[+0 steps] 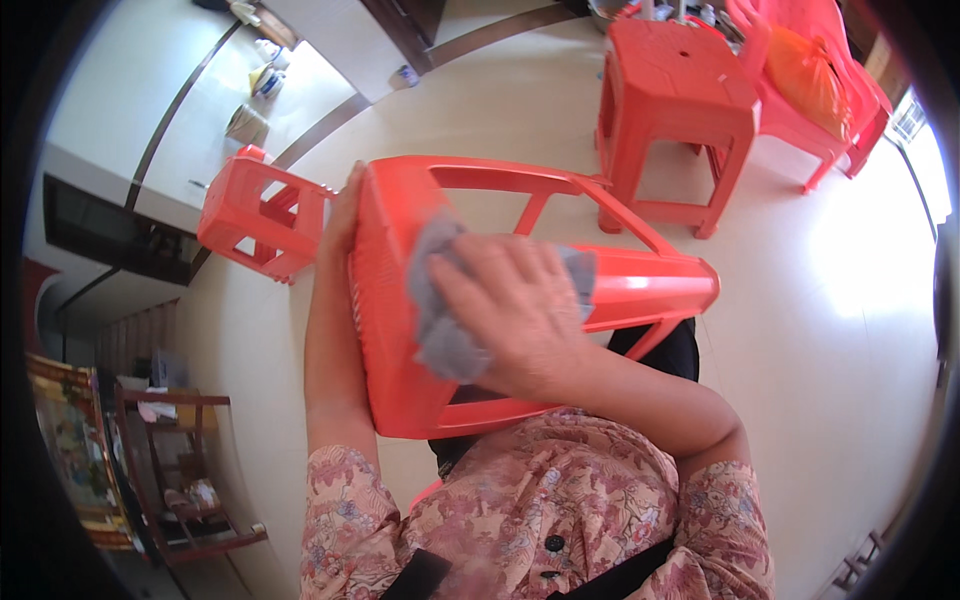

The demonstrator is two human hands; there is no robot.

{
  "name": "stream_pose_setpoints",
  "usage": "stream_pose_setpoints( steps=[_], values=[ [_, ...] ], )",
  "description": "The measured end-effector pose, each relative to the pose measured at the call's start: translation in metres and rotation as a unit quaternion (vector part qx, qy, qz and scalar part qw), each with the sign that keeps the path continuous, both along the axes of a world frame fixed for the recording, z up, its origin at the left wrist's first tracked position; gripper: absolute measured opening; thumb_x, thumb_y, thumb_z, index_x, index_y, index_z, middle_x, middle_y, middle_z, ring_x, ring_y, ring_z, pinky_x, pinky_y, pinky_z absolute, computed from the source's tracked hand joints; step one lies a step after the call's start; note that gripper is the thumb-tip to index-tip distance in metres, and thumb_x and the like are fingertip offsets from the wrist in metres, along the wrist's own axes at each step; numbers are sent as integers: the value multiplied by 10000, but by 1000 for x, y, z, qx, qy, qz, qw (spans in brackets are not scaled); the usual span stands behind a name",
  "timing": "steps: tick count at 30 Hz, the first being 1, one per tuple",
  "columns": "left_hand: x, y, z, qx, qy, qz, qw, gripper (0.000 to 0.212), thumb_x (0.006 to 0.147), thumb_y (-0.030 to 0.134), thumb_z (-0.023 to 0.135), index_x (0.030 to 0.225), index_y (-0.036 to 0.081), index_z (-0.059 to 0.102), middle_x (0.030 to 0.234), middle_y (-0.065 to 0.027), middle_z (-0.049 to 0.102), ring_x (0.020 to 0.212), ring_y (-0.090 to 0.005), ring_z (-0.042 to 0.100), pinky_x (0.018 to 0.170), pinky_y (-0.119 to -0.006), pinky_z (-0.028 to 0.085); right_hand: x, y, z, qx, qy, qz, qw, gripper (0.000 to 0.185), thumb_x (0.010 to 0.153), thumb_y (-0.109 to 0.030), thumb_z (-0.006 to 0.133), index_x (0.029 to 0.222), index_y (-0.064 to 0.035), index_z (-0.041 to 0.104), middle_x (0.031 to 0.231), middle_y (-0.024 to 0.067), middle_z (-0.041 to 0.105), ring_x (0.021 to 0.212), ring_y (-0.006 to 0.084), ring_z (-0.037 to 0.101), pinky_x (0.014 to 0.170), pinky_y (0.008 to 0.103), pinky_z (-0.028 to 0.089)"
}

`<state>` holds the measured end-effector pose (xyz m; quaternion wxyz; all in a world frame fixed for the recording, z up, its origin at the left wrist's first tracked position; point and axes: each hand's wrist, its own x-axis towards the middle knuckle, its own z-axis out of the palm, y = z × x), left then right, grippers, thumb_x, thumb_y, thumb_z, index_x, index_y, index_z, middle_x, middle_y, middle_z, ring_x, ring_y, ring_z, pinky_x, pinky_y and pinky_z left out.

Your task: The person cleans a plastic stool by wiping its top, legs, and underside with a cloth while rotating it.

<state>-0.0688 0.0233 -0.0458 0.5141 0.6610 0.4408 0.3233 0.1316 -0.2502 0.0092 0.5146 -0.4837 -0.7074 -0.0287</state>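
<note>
A red plastic stool (637,289) lies on its side across my lap, its legs pointing right and its seat facing left. My left hand (345,206) grips the far edge of the seat, with the forearm along the seat face; most of its fingers are hidden. Under my right hand (517,307) a grey cloth (446,352) is pressed against the stool's side just below the seat. The right hand is slightly blurred, its fingers spread over the cloth.
Another red stool (679,90) stands upright at the far right, beside a pink plastic chair (862,97) bearing an orange plastic bag (806,82). A smaller red stool (251,210) is at the left. A dark wooden rack (180,480) stands at the lower left.
</note>
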Motion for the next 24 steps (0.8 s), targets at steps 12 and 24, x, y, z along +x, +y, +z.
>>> stream_pose_setpoints(
  steps=[12, 24],
  values=[
    [6, 11, -1, -52, 137, 41, 988, 716, 948, 586, 417, 1239, -50, 570, 1190, -127, 606, 1079, -191, 577, 946, -283, 441, 131, -64, -158, -110, 44, -158, 980, 654, 706, -475, 711, 1160, -24, 575, 1163, 183, 569, 1025, 386, 541, 886, 496, 387],
    [19, -1, 7, -83, 104, 17, 991, 740, 943, 600, 384, 1210, -63, 578, 1188, -154, 601, 1069, -217, 578, 951, -311, 435, 138, -72, -171, -144, 156, -200, 956, 430, 833, -290, 625, 1125, 22, 585, 1092, 160, 555, 1059, 309, 525, 953, 406, 386]
  ],
)
